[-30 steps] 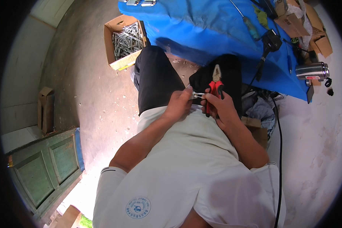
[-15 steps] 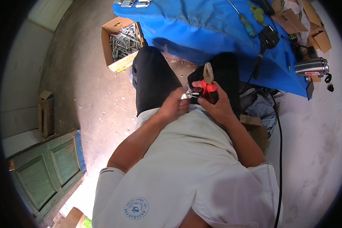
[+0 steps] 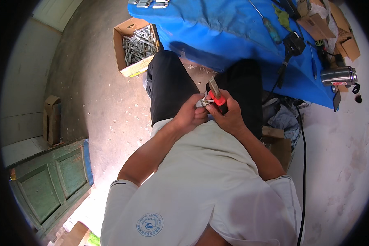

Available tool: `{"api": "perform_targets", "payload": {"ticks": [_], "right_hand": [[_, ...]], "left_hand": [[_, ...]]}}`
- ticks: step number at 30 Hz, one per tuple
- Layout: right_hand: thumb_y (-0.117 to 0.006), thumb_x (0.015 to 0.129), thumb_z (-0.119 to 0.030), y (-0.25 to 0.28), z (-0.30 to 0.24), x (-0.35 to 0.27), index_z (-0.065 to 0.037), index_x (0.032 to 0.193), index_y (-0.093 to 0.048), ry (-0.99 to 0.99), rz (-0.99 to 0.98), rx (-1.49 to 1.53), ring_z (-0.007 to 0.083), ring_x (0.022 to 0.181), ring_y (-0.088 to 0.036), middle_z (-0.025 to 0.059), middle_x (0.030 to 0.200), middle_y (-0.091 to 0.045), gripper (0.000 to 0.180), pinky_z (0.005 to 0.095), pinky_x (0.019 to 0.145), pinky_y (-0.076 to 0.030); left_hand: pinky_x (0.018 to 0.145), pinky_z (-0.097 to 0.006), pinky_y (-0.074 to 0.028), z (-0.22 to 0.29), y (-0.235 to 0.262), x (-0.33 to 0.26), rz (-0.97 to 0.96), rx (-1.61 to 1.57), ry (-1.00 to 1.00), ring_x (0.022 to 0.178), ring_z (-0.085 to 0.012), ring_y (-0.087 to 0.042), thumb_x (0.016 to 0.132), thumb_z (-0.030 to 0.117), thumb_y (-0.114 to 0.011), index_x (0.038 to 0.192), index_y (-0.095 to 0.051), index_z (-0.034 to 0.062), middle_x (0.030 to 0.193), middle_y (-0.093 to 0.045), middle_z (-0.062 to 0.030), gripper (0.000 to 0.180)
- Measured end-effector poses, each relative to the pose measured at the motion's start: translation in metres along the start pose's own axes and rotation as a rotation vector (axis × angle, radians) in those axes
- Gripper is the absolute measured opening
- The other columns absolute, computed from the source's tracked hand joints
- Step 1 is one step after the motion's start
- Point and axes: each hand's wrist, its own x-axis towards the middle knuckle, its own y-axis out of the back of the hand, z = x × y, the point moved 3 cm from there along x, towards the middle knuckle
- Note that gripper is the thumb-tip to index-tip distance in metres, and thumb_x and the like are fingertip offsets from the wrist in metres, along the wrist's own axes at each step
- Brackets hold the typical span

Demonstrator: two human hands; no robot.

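Over my lap, my left hand [image 3: 191, 111] is closed on a small silvery metal part [image 3: 201, 103], pinched between thumb and fingers. Just to its right, my right hand [image 3: 229, 115] wraps round red-and-black handled pliers [image 3: 215, 92]. Their metal jaws point up and away from me, toward the blue-covered table. The right thumb and fingertips meet the right end of the metal part, so both hands nearly touch. What lies between the fingertips is too small to make out.
A cardboard box [image 3: 118, 45] of many metal pieces stands on the floor at the far left. The blue-covered table [image 3: 217, 33] holds a screwdriver [image 3: 270, 30], a black device [image 3: 293, 43] and a steel flask [image 3: 338, 76]. A black cable [image 3: 302, 164] runs down at the right.
The pliers have tilted left and sit lower in my right hand, which has come closer to my left. The metal part stays in my left hand.
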Motion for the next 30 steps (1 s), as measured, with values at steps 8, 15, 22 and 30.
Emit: {"api": "perform_targets", "payload": {"ticks": [8,15,22,30], "right_hand": [[-0.068,0.083,-0.006,0.0,-0.006,-0.002,-0.001,0.117,-0.053,0.068,0.005,-0.14,0.0174,0.088,-0.063,0.0097,0.097,-0.064,0.038,0.0281,0.08,-0.049],[-0.068,0.083,-0.004,-0.001,-0.007,-0.001,0.0,0.117,-0.053,0.141,-0.01,-0.139,0.0186,0.085,-0.063,0.0105,0.095,-0.064,0.037,0.0284,0.078,-0.049],[-0.068,0.083,-0.004,-0.004,-0.004,-0.001,0.0,0.116,-0.053,0.156,0.035,-0.177,0.0184,0.084,-0.063,0.0104,0.094,-0.064,0.037,0.0279,0.076,-0.049],[-0.064,0.082,-0.003,-0.01,0.004,0.007,-0.001,0.116,-0.054,0.017,0.068,-0.069,0.0256,0.089,-0.064,0.0146,0.101,-0.063,0.035,0.032,0.079,-0.05]], "left_hand": [[0.038,-0.022,-0.015,0.003,-0.007,-0.001,-0.002,0.003,-0.006,0.04,-0.0059,-0.02,0.097,0.044,-0.035,0.059,-0.034,0.0174,0.048,-0.029,0.0063,0.046],[0.038,-0.021,-0.015,0.002,-0.007,-0.001,-0.025,0.0,-0.009,0.041,-0.0053,-0.022,0.098,0.051,-0.033,0.061,-0.036,0.0169,0.049,-0.03,0.0065,0.051],[0.038,-0.021,-0.014,0.002,-0.008,0.001,0.002,-0.027,-0.008,0.041,-0.0053,-0.021,0.098,0.046,-0.034,0.06,-0.036,0.0169,0.049,-0.03,0.0062,0.048],[0.037,-0.023,-0.013,-0.003,0.003,0.008,0.027,-0.076,-0.084,0.04,-0.0066,-0.018,0.096,0.037,-0.035,0.058,-0.034,0.0172,0.048,-0.027,0.0057,0.044]]}}
